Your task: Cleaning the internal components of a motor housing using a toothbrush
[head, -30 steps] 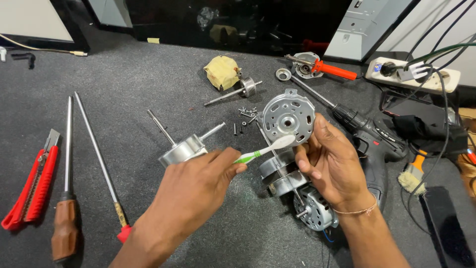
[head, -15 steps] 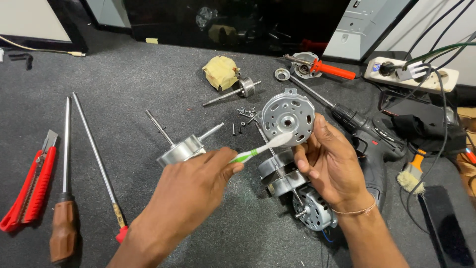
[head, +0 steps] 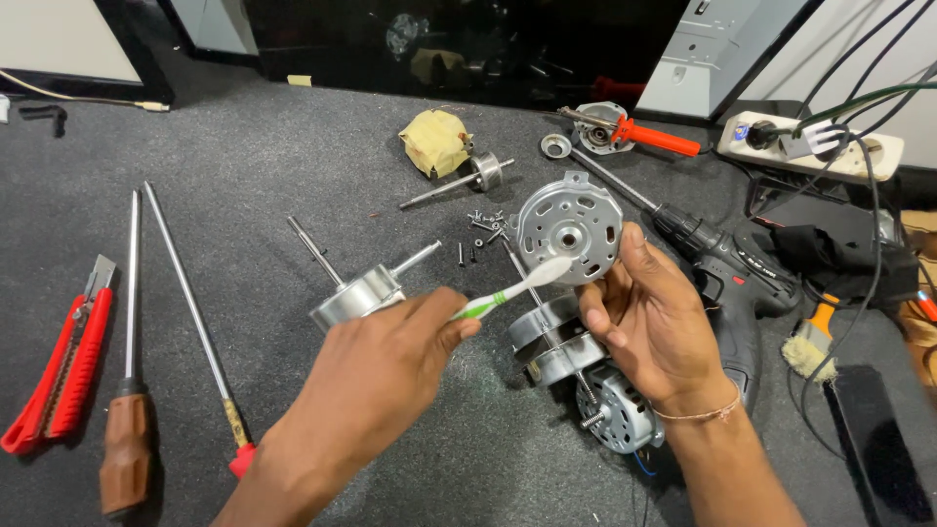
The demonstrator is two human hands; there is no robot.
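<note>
Head view: two bare hands work over a dark grey carpeted surface strewn with motor parts and tools.
Left hand point(head: 376, 381): fingers closed round the green-and-white handle of a toothbrush point(head: 517, 290), bristle end touching the cover's face.
Right hand point(head: 656, 322): clamped on the lower edge of a round metal motor end cover point(head: 569, 226), held upright, facing the camera.
Handling of cover: judged rigid pressed metal, light, with thin slotted edges; best gripped by the rim, clear of the centre bearing hole.
Handling of toothbrush: light plastic, slightly springy; best held mid-handle.
Nearby: rotor with shaft point(head: 359, 293) just left of the brush, stator stack point(head: 556, 342) below the cover, loose screws point(head: 483, 226), cordless drill point(head: 727, 268), brown-handled screwdriver point(head: 127, 429), red utility knife point(head: 63, 376).
</note>
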